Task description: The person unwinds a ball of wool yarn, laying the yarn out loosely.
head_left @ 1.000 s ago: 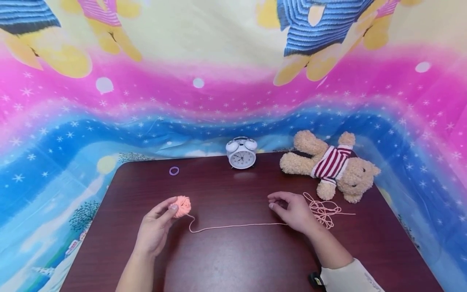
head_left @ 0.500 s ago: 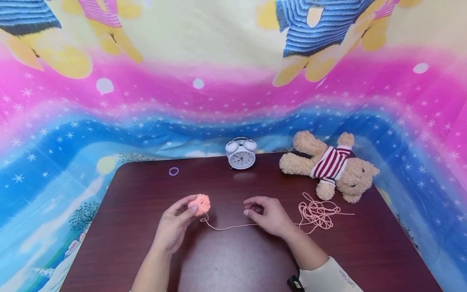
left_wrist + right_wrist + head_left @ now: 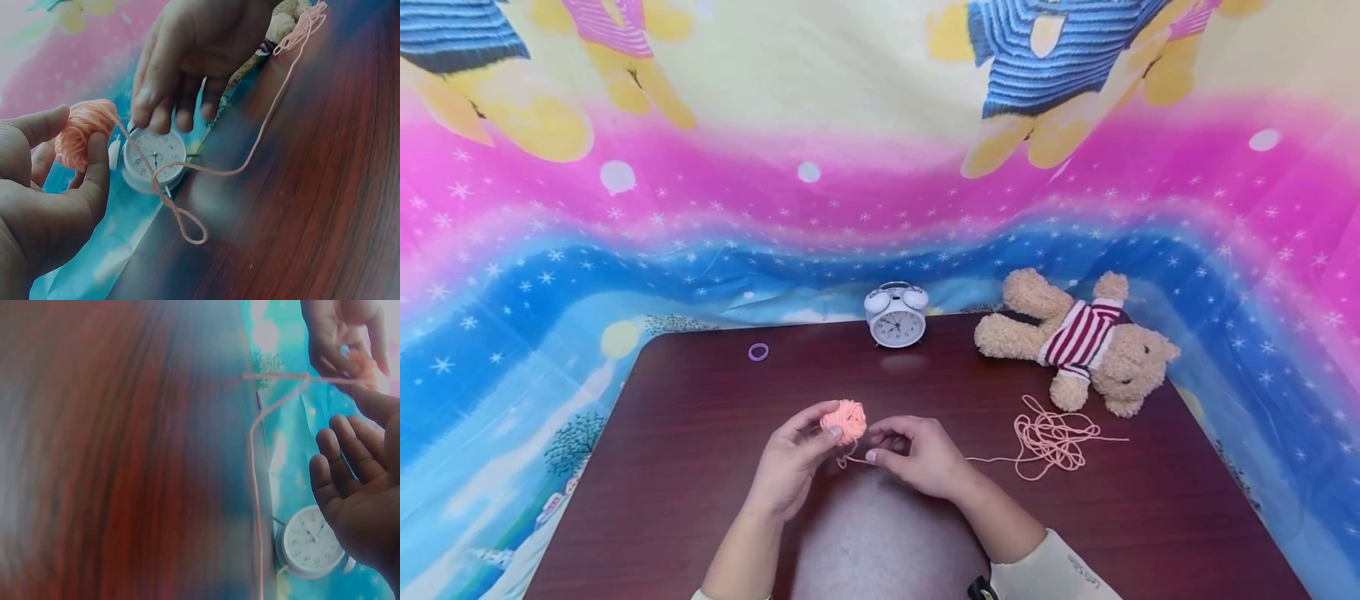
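In the head view my left hand (image 3: 786, 471) pinches a small ball of peach yarn (image 3: 848, 419) between thumb and fingers above the middle of the table. Close on its right is my right hand (image 3: 928, 462), fingers loosely bent with nothing gripped between them. From the ball a yarn strand (image 3: 259, 140) hangs in a small twisted loop, then runs to a loose tangle of yarn (image 3: 1052, 442) on the right of the table. In the right wrist view the right thumb (image 3: 378, 406) overlaps the ball end of the strand, and the other fingers (image 3: 337, 447) are spread beside it.
A white twin-bell alarm clock (image 3: 897, 321) stands at the table's back edge. To its right a teddy bear (image 3: 1078, 333) in a striped shirt lies on its side. A purple ring (image 3: 758, 352) lies at the back left. Printed cloth (image 3: 820, 250) surrounds the table (image 3: 700, 392).
My left hand has carried the yarn ball right, and my right hand has moved left, so the two are now close together. The strand between them has slackened into a small loop.
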### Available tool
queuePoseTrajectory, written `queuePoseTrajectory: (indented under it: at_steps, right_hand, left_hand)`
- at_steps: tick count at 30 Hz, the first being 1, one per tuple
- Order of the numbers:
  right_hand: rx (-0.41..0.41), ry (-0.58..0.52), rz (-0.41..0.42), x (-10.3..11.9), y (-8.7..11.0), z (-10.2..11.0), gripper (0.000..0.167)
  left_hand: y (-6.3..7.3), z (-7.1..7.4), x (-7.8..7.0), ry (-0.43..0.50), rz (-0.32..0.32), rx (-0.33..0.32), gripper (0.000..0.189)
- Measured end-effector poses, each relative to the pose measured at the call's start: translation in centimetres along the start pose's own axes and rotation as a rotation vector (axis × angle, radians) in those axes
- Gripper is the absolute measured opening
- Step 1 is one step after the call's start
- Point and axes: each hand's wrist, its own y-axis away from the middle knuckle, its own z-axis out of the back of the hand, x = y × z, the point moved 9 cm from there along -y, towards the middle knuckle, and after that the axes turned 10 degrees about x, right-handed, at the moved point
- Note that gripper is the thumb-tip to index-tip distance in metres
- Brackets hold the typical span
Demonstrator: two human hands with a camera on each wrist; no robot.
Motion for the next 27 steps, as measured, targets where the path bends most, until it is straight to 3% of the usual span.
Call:
queuePoseTrajectory:
  at_steps: [10,19,27]
  right_hand:
    - [-0.005,0.032,0.0,0.7,-0.4,-0.9,0.006]
    - [-0.043,0.046,-0.017,0.4,-0.1,0.0,0.003]
    - [-0.04,0.032,-0.038,0.0,0.1,0.5,0.011]
  left_hand:
    - [-0.4,-1.7,0.0,0.009,0.017,0.04,0.046]
    - [-0.5,-1.5,-0.2,-0.009,-0.001,0.025,0.044]
    - [-0.4,-0.7,-0.3,-0.021,0.005,-0.002,0.046]
